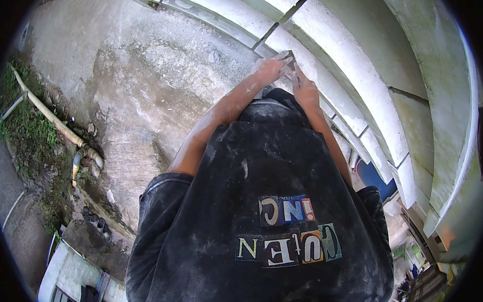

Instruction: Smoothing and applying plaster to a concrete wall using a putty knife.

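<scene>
Ahead of my body, both hands meet at a small flat grey tool, like a scraper blade. My right hand is closed around its lower end, with a finger stretched along it. My left hand has bent fingers pressed on the blade's upper part. White dust coats the fingers and the left forearm. Just beyond the hands runs a row of long pale concrete mouldings, with dark gaps between sections. The tool is close to the nearest moulding; whether it touches cannot be made out.
Rough concrete ground spreads to the left. Farther left, a pipe crosses a mossy strip. Tall curved panels line the right side. A blue round container stands at the right, behind my right arm.
</scene>
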The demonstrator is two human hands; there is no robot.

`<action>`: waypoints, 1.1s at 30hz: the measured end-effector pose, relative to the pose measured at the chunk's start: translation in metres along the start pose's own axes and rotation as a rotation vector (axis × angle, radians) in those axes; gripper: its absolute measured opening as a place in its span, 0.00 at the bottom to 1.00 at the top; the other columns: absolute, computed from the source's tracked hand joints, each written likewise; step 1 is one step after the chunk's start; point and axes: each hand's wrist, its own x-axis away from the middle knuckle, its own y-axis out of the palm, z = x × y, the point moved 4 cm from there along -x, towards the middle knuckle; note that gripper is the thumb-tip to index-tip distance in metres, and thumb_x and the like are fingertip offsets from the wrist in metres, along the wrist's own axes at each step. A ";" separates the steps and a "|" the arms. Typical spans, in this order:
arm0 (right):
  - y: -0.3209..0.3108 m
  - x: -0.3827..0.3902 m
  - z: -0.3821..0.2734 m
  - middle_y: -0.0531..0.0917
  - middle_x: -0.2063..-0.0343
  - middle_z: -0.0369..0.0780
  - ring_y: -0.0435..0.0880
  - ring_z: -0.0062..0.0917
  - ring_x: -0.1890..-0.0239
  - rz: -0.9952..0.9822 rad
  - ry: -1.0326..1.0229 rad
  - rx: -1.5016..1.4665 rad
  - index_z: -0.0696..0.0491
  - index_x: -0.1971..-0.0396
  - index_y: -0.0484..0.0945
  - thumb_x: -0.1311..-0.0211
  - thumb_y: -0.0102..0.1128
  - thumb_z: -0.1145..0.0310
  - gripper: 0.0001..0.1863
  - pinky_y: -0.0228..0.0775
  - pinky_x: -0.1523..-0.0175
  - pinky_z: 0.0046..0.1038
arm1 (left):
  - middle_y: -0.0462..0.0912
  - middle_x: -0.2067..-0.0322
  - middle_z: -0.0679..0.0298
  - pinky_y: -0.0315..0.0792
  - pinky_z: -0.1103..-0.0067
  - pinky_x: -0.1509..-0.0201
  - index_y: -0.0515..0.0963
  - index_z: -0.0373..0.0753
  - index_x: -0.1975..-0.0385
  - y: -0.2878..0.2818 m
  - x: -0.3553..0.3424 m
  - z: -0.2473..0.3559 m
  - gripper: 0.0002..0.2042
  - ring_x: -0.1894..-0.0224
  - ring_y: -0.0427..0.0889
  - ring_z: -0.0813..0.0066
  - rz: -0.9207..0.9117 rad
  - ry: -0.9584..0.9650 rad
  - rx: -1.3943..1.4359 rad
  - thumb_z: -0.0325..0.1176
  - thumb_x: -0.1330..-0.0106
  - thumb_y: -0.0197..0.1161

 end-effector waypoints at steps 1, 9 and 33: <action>-0.001 0.000 -0.001 0.83 0.52 0.55 0.81 0.55 0.49 -0.053 0.052 0.032 0.31 0.29 0.64 0.27 0.47 0.45 0.28 0.73 0.42 0.49 | 0.67 0.31 0.59 0.74 0.64 0.38 0.69 0.49 0.32 0.002 -0.003 0.002 0.29 0.38 0.76 0.57 -0.078 -0.034 -0.065 0.46 0.34 0.63; -0.004 -0.015 0.003 0.83 0.53 0.56 0.81 0.55 0.48 -0.035 0.053 0.005 0.29 0.30 0.65 0.28 0.48 0.43 0.28 0.73 0.41 0.49 | 0.69 0.32 0.59 0.73 0.67 0.38 0.72 0.48 0.35 -0.003 -0.019 0.003 0.24 0.40 0.78 0.59 -0.172 -0.049 -0.324 0.45 0.30 0.58; 0.003 -0.011 0.006 0.80 0.45 0.53 0.78 0.50 0.42 0.016 -0.013 -0.059 0.29 0.32 0.68 0.31 0.51 0.42 0.28 0.70 0.36 0.45 | 0.81 0.44 0.61 0.79 0.66 0.47 0.78 0.45 0.43 0.002 -0.013 -0.009 0.19 0.51 0.85 0.59 0.093 0.118 -0.373 0.44 0.31 0.58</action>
